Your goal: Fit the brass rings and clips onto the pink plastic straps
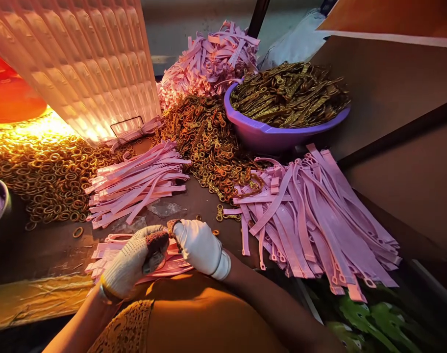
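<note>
Both my hands wear white work gloves with brown fingertips and meet close to my body, above a low pile of pink straps [109, 252]. My left hand [135, 260] is closed, fingers curled inward. Against it, my right hand [199, 247] is closed in a pinch. What lies between the fingertips is too small and covered to make out. Just beyond the hands lie a clear plastic scrap [166, 208] and a loose brass-coloured ring [216, 233]. A bundle of pink straps [138, 181] rests farther back on the left.
Many gold rings [58, 171] cover the left, beside a ribbed translucent panel [98, 63] lit from behind. Linked gold pieces [209, 142] are heaped centrally. A purple basin [275, 135] holds more gold pieces. Pink straps [311, 215] spread right; another pink heap [212, 59] rises behind.
</note>
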A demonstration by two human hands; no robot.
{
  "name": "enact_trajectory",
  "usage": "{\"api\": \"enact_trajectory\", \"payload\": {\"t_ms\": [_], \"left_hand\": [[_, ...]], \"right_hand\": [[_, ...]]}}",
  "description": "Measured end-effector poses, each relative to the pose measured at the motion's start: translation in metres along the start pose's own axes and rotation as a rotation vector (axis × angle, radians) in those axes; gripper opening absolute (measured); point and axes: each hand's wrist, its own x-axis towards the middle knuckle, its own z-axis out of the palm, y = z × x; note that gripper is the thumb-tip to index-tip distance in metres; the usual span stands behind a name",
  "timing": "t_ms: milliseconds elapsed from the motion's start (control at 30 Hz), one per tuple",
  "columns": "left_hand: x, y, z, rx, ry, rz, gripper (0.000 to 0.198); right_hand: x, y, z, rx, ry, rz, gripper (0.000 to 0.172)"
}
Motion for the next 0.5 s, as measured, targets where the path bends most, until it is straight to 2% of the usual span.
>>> {"api": "enact_trajectory", "payload": {"t_ms": [100, 200, 267, 333, 400, 500], "left_hand": [[0.002, -0.001, 0.005, 0.084, 0.015, 0.045, 0.034], [0.006, -0.004, 0.01, 0.345, 0.088, 0.232, 0.021], [0.01, -0.008, 0.012, 0.498, 0.068, 0.323, 0.02], [0.013, -0.012, 0.013, 0.493, 0.001, 0.312, 0.021], [0.015, -0.014, 0.011, 0.377, -0.033, 0.225, 0.019], [0.014, -0.012, 0.008, 0.225, -0.023, 0.11, 0.027]], "right_hand": [[-0.002, 0.004, 0.0, 0.043, -0.068, 0.025, 0.019], [-0.003, 0.006, 0.002, 0.121, -0.115, 0.129, 0.02], [-0.003, 0.005, 0.004, 0.132, -0.128, 0.185, 0.02], [-0.003, 0.004, 0.004, 0.145, -0.138, 0.215, 0.019], [-0.003, 0.005, -0.003, 0.174, -0.133, 0.226, 0.023], [-0.004, 0.009, -0.02, 0.259, -0.164, 0.134, 0.038]]}}
